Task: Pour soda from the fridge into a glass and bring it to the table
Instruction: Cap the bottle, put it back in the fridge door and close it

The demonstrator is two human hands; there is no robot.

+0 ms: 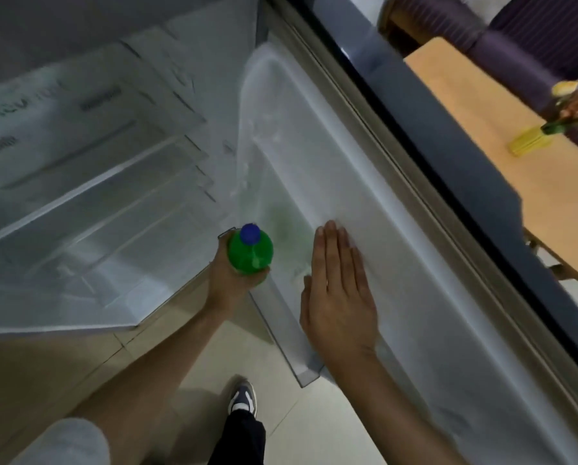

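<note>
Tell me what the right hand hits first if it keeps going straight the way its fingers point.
The right hand lies flat, fingers pointing up along the inner liner of the open fridge door. Going straight on, it would probably just slide along that white liner; nothing else shows in that line, though depth is unclear.

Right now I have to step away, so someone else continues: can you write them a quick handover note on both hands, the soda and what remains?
Left hand: wrapped around the green soda bottle, blue cap still on, beside the door shelf.
Right hand: open, flat on the inside of the open fridge door.
Done: fridge opened, bottle in hand.
Left: shut the fridge, find a glass (none in view), pour, carry it to the wooden table beyond the door.
</note>
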